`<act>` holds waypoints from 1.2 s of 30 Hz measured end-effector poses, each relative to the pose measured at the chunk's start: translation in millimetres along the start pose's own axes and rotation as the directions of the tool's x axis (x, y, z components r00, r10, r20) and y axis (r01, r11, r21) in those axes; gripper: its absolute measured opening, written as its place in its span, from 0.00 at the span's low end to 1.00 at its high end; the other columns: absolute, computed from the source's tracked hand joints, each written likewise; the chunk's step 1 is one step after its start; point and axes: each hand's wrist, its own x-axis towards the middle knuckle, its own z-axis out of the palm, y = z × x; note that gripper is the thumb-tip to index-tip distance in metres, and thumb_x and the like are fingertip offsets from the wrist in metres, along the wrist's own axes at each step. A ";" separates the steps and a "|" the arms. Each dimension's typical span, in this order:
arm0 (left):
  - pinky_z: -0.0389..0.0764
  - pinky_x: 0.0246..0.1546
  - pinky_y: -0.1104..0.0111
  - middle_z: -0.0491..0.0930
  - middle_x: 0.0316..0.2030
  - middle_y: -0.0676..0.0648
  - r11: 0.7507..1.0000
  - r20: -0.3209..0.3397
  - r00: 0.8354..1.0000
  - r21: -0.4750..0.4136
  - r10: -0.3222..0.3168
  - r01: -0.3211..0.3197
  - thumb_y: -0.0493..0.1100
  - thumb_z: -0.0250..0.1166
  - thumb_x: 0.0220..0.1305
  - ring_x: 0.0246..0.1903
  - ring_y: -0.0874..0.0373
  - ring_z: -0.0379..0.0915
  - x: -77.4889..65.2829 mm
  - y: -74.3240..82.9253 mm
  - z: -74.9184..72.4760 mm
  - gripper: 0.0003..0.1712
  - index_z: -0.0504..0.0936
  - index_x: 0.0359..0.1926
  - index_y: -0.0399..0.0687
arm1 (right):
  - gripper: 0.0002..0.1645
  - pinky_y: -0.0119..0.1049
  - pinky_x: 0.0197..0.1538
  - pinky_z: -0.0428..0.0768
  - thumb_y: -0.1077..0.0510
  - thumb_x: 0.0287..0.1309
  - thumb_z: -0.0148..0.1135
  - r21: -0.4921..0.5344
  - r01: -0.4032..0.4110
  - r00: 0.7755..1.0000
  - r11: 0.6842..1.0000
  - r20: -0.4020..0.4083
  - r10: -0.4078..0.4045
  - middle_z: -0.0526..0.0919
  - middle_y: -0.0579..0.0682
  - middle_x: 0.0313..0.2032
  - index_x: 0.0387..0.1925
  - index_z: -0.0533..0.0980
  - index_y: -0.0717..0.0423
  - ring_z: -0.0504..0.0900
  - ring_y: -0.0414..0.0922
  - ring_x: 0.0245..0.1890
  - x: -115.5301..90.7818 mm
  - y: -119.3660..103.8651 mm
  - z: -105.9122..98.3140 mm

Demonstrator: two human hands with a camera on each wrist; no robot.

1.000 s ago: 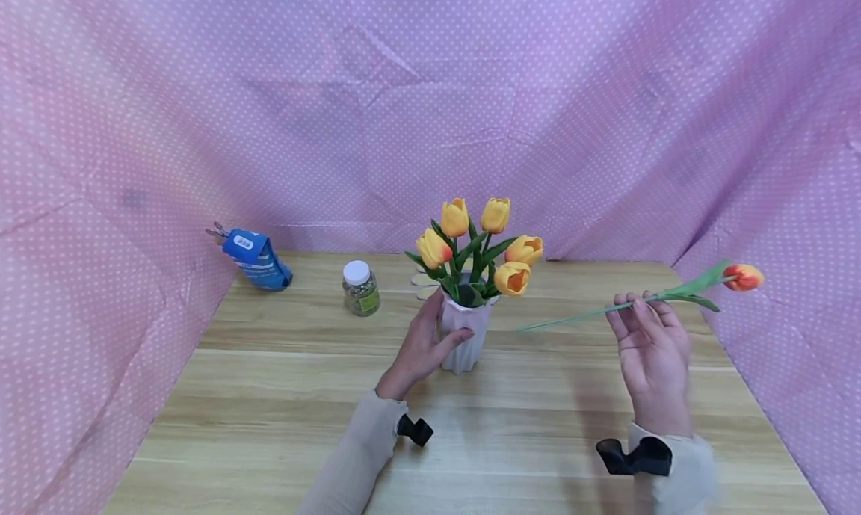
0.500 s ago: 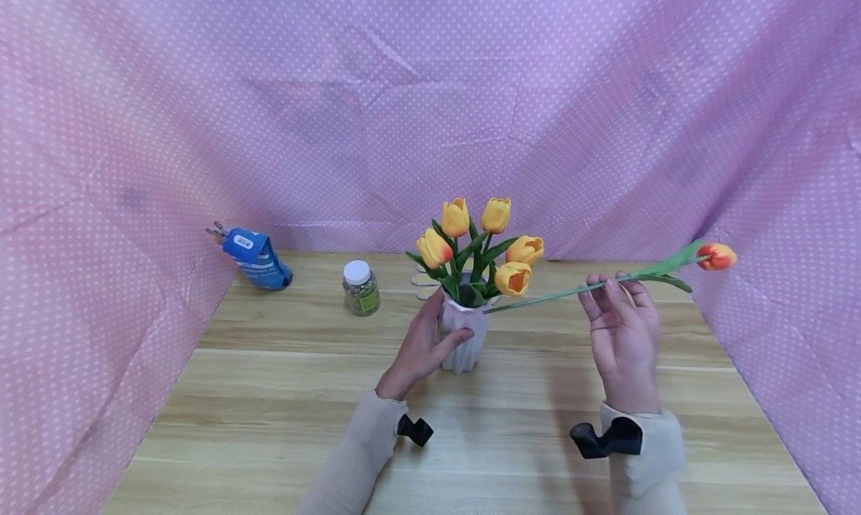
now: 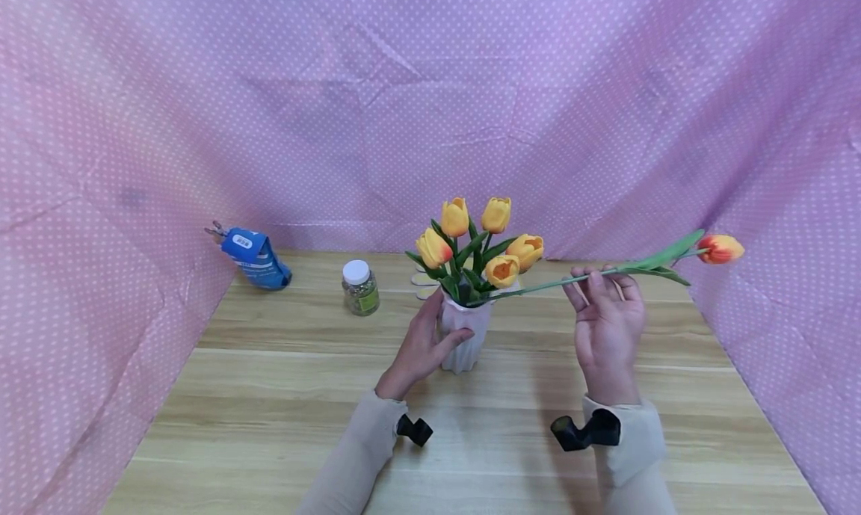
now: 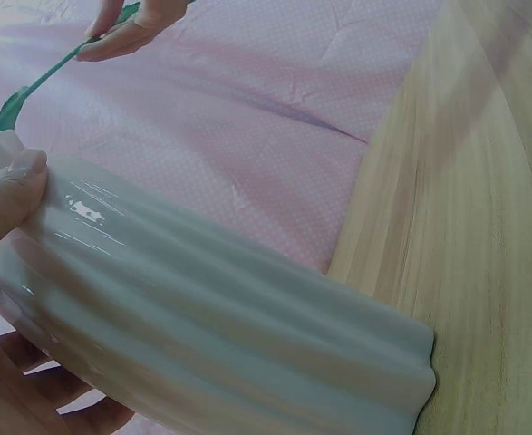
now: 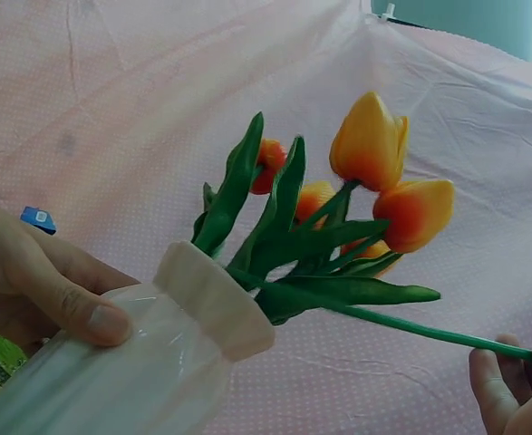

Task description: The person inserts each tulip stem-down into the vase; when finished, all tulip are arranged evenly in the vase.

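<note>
A white fluted vase (image 3: 464,343) stands upright on the table, holding several yellow-orange tulips (image 3: 496,214) with green leaves. My left hand (image 3: 418,354) grips it from the left, thumb across the front near the rim; the left wrist view shows the fingers round the glossy side (image 4: 220,290). To the right, my right hand (image 3: 608,332) pinches the stem of a single red-orange tulip (image 3: 720,249) between thumb and fingers, palm up. This tulip lies nearly level, bloom pointing right. In the right wrist view its green stem (image 5: 411,331) runs in among the leaves at the vase's mouth.
A jar (image 3: 361,289) with a white lid stands left of the vase. Farther left is a blue pouch (image 3: 258,259) with a clip at its top. Behind the vase lies a pale yellow petal-shaped piece (image 3: 424,279). Pink dotted cloth (image 3: 403,111) hangs round the wooden table (image 3: 269,395).
My right hand has moved left and slightly up, bringing the red-orange tulip's stem end to the vase's mouth. The lowest yellow bloom has shifted a little left. My left hand stays put.
</note>
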 end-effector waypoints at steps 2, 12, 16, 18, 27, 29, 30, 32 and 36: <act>0.65 0.73 0.46 0.67 0.72 0.44 1.000 -0.001 1.000 -0.001 0.001 -0.001 0.58 0.66 0.66 0.72 0.47 0.64 0.2 0.2 -0.1 0.48 0.52 0.79 0.54 | 0.08 0.45 0.34 0.90 0.78 0.58 0.59 -0.014 0.022 1.000 1.000 0.012 -0.021 0.85 0.61 0.26 0.37 0.71 0.70 0.89 0.54 0.30 -0.8 3.0 2.0; 0.64 0.74 0.45 0.63 0.74 0.43 1.000 -0.003 1.000 0.011 0.000 0.000 0.59 0.66 0.66 0.74 0.45 0.61 0.7 0.8 0.2 0.49 0.51 0.79 0.52 | 0.09 0.42 0.36 0.90 0.78 0.59 0.59 -0.103 0.129 0.985 0.986 0.131 -0.115 0.86 0.59 0.30 0.39 0.71 0.68 0.89 0.52 0.33 -6.1 10.1 7.8; 0.63 0.74 0.44 0.63 0.75 0.43 1.000 0.001 1.000 0.008 0.003 -0.003 0.61 0.65 0.66 0.74 0.45 0.60 0.8 0.2 0.3 0.50 0.51 0.79 0.53 | 0.09 0.41 0.37 0.90 0.79 0.59 0.58 -0.144 0.225 0.961 0.964 0.199 -0.194 0.85 0.60 0.32 0.39 0.71 0.69 0.88 0.52 0.33 -7.3 11.0 10.0; 0.63 0.74 0.44 0.63 0.75 0.42 1.000 0.002 1.000 0.009 -0.002 0.002 0.62 0.65 0.66 0.74 0.45 0.60 0.7 0.2 0.2 0.50 0.51 0.79 0.52 | 0.09 0.41 0.37 0.90 0.79 0.59 0.58 -0.170 0.278 0.943 0.945 0.237 -0.234 0.85 0.60 0.33 0.39 0.71 0.70 0.88 0.51 0.33 -8.0 11.9 11.3; 0.64 0.72 0.42 0.63 0.74 0.41 1.000 -0.005 1.000 0.022 0.002 -0.002 0.61 0.65 0.65 0.74 0.42 0.60 0.0 -0.8 -0.4 0.50 0.51 0.79 0.50 | 0.10 0.41 0.40 0.90 0.81 0.57 0.58 -0.295 0.431 0.877 0.853 0.360 -0.318 0.86 0.60 0.33 0.39 0.74 0.72 0.89 0.51 0.35 -19.1 20.8 16.5; 0.65 0.72 0.43 0.64 0.74 0.41 1.000 -0.006 1.000 0.021 0.006 -0.006 0.61 0.65 0.65 0.74 0.43 0.61 0.1 -1.0 -0.6 0.50 0.52 0.79 0.51 | 0.10 0.40 0.41 0.90 0.81 0.56 0.59 -0.328 0.449 0.867 0.831 0.382 -0.318 0.86 0.59 0.34 0.38 0.74 0.72 0.89 0.50 0.35 -22.6 23.0 17.1; 0.65 0.73 0.43 0.64 0.74 0.42 1.000 -0.005 1.000 0.019 0.008 -0.008 0.61 0.66 0.65 0.73 0.44 0.61 0.3 -1.0 -0.6 0.50 0.52 0.79 0.51 | 0.10 0.39 0.41 0.89 0.81 0.56 0.59 -0.341 0.456 0.864 0.822 0.393 -0.315 0.86 0.58 0.34 0.39 0.74 0.72 0.89 0.49 0.35 -24.2 24.2 17.3; 0.65 0.73 0.44 0.64 0.74 0.42 1.000 -0.004 1.000 0.015 0.009 -0.009 0.59 0.67 0.65 0.73 0.45 0.61 0.6 -0.7 -0.6 0.50 0.52 0.79 0.51 | 0.10 0.37 0.41 0.89 0.81 0.55 0.60 -0.366 0.469 0.855 0.804 0.415 -0.310 0.86 0.56 0.34 0.39 0.75 0.72 0.89 0.48 0.36 -27.1 26.6 17.5; 0.64 0.74 0.45 0.64 0.74 0.43 1.000 -0.001 1.000 0.018 0.010 -0.010 0.53 0.69 0.65 0.74 0.46 0.61 1.0 0.1 -0.5 0.49 0.52 0.79 0.51 | 0.11 0.32 0.43 0.88 0.80 0.54 0.62 -0.433 0.487 0.846 0.758 0.452 -0.285 0.86 0.51 0.35 0.39 0.77 0.70 0.88 0.42 0.38 -30.8 32.8 16.3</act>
